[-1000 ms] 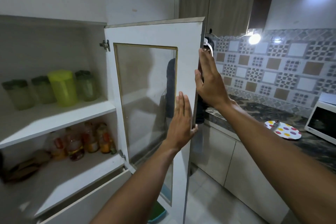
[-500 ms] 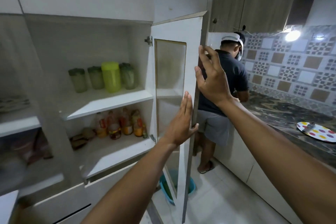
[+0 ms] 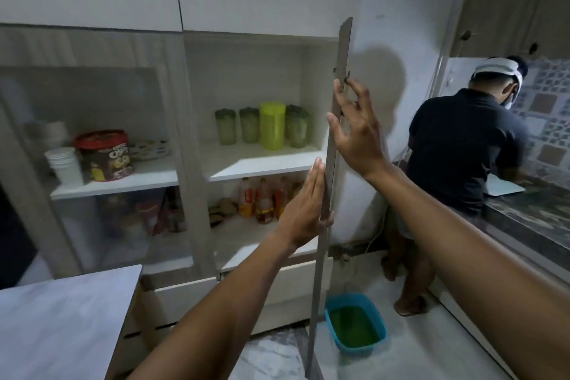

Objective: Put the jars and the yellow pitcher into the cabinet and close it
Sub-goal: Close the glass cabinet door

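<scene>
The yellow pitcher stands on the upper shelf of the open cabinet, among three green-lidded jars. The cabinet door is seen edge-on, swung well out from the cabinet. My left hand lies flat with straight fingers against the door's inner face. My right hand rests with spread fingers on the door's outer side, higher up, thumb at the edge.
Sauce bottles stand on the lower shelf. The left compartment behind glass holds a red-lidded tub and white cups. A person works at the counter on the right. A blue basin sits on the floor; a white tabletop is near left.
My view has turned left, so the door now shows edge-on and the cabinet's left compartment has come into sight. Both hands stay on the door; the jars and pitcher have not moved.
</scene>
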